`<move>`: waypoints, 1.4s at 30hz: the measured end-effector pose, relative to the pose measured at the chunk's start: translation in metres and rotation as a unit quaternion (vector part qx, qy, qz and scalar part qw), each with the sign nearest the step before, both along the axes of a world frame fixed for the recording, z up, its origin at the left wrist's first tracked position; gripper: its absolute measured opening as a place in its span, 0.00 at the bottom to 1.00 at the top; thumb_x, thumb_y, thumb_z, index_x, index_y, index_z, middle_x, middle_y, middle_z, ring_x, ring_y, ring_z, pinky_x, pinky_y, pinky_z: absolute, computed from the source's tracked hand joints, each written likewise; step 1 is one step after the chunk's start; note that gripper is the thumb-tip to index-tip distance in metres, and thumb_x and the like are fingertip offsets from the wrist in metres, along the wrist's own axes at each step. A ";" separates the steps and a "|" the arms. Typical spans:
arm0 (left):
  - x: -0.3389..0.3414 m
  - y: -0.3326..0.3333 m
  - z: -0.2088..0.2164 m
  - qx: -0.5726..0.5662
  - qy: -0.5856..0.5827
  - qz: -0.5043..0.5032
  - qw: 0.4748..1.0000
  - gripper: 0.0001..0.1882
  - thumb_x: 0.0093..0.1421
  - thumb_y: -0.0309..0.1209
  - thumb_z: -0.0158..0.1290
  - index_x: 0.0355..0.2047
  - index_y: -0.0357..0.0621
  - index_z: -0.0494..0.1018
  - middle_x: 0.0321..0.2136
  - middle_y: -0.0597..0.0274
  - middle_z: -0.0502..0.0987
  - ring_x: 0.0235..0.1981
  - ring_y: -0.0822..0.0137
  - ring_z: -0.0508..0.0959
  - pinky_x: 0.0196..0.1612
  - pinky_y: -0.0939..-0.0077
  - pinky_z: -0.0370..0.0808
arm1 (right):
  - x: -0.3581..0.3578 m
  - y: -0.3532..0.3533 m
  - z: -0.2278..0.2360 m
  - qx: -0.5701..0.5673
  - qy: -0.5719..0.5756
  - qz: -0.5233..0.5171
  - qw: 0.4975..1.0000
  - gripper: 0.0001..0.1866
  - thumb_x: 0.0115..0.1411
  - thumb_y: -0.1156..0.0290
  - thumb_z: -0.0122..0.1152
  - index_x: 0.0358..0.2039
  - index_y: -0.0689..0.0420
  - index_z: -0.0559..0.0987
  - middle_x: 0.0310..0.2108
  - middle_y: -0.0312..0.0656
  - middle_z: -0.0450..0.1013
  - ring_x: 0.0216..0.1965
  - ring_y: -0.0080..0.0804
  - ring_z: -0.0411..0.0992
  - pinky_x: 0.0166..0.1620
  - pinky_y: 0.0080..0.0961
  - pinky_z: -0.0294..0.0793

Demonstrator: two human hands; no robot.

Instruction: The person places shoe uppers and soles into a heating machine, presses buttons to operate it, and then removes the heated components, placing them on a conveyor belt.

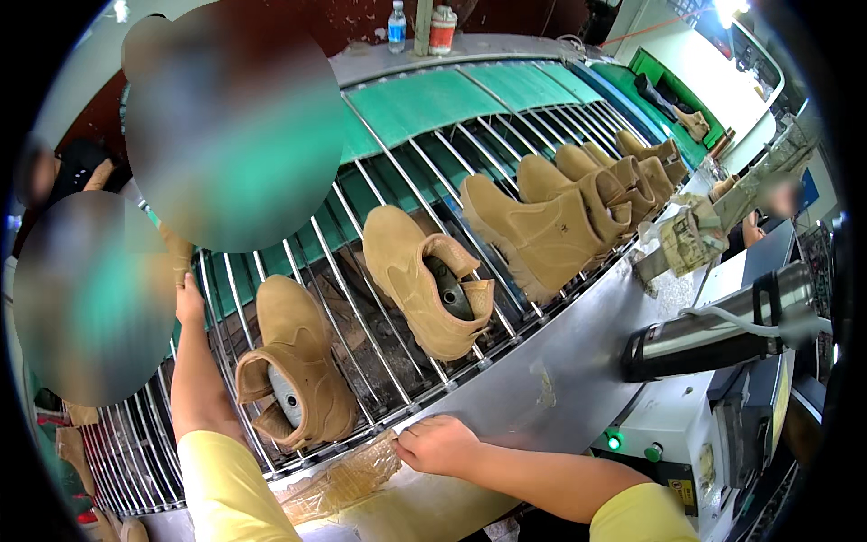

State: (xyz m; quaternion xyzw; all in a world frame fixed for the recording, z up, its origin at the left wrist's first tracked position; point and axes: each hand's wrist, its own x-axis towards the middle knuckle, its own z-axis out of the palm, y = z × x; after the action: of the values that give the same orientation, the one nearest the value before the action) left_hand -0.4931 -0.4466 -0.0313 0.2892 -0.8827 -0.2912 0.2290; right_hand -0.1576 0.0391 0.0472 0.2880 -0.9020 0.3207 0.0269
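Note:
My left hand (188,298) reaches over the metal rollers at the left, its fingers closed on a tan boot (176,257). Most of that boot is hidden behind a blurred patch. By the near metal rim, my right hand (440,444) has its fingers curled against the end of some brown packing tape (348,479); whether it pinches anything is hidden. Between my arms, a tan ankle boot (293,334) stands on the rollers, a grey last showing in its opening. Another tan boot (406,262), also with a last inside, is farther right.
More tan boots (542,226) line the curved roller conveyor (388,357) toward the far right. A steel cylinder (722,325) with a hose and a machine with green buttons (632,443) are at the right. A bottle (396,27) and a jar (442,31) stand at the back.

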 end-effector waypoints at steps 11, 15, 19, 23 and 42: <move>0.134 0.012 0.184 -0.228 -0.083 -0.069 0.968 0.25 0.59 0.42 0.44 0.28 0.27 0.76 0.31 0.31 0.76 0.36 0.41 0.78 0.41 0.51 0.73 | 0.015 -0.011 0.014 0.033 -0.012 -0.041 0.999 0.19 0.59 0.54 0.51 0.20 0.54 0.78 0.20 0.45 0.75 0.25 0.46 0.75 0.30 0.42 0.74; 0.241 0.126 0.266 0.241 -0.060 -0.094 0.964 0.17 0.55 0.34 0.49 0.16 0.32 0.71 0.11 0.53 0.70 0.09 0.63 0.70 0.12 0.69 0.66 | 0.017 -0.016 0.002 0.087 -0.070 -0.136 0.984 0.16 0.59 0.56 0.50 0.26 0.51 0.81 0.24 0.43 0.77 0.28 0.46 0.76 0.33 0.43 0.75; 0.373 0.134 0.298 0.321 -0.017 -0.138 0.937 0.16 0.57 0.36 0.51 0.15 0.42 0.70 0.10 0.63 0.68 0.07 0.69 0.67 0.11 0.74 0.63 | 0.084 -0.048 0.014 -0.003 -0.193 -0.096 0.976 0.16 0.56 0.59 0.54 0.42 0.51 0.79 0.35 0.45 0.78 0.38 0.46 0.76 0.41 0.39 0.75; 0.513 0.132 0.317 0.505 0.142 -0.181 0.832 0.12 0.60 0.34 0.49 0.20 0.49 0.66 0.13 0.71 0.65 0.10 0.76 0.64 0.13 0.79 0.61 | 0.158 -0.116 -0.003 -0.322 -0.402 0.073 0.854 0.47 0.51 0.64 0.64 0.66 0.61 0.50 0.55 0.52 0.68 0.53 0.43 0.69 0.52 0.35 0.68; 0.749 0.257 0.277 0.496 0.302 -0.312 0.752 0.23 0.63 0.43 0.43 0.50 0.39 0.68 0.47 0.51 0.74 0.54 0.47 0.67 0.62 0.47 0.52 | 0.334 0.057 0.239 -0.525 -0.108 0.252 0.806 0.66 0.40 0.64 0.77 0.68 0.53 0.36 0.64 0.46 0.52 0.66 0.35 0.49 0.65 0.32 0.46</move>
State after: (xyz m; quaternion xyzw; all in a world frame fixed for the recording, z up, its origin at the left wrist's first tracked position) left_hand 0.2561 -0.1894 0.2459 -0.0323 -0.5401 -0.8157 0.2047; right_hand 0.1764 0.0961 0.2866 0.4105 -0.4893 0.7694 -0.0049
